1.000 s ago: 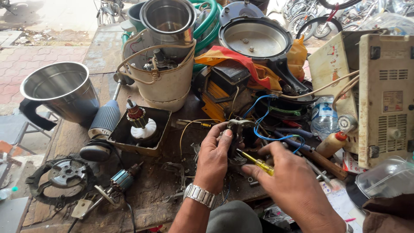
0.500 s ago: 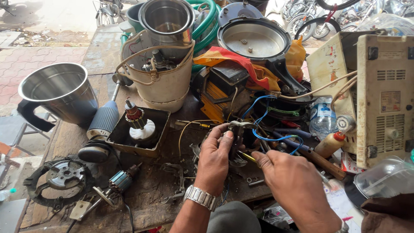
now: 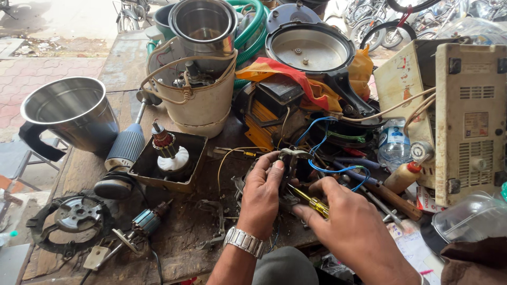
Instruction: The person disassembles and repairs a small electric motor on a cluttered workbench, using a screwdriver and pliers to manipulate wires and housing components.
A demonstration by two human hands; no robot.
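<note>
My left hand [image 3: 261, 198], with a metal watch on the wrist, grips a small dark motor part [image 3: 289, 168] with blue wires [image 3: 327, 168] running from it, held over the wooden workbench [image 3: 179, 237]. My right hand [image 3: 343, 221] holds a yellow-handled screwdriver [image 3: 311, 201], its tip pointing left at the part next to my left fingers. The underside of the part is hidden by my left hand.
A steel jug [image 3: 68, 116] stands at far left, a cream mixer body [image 3: 198, 100] behind, a box with a motor rotor [image 3: 168, 155], a loose armature [image 3: 145, 221], a round metal plate [image 3: 76, 216], a beige appliance casing [image 3: 470, 121] and a small oil bottle [image 3: 406, 171] at right.
Both hands have stayed on the part; the right hand has shifted the screwdriver slightly, with its tip closer against the part.
</note>
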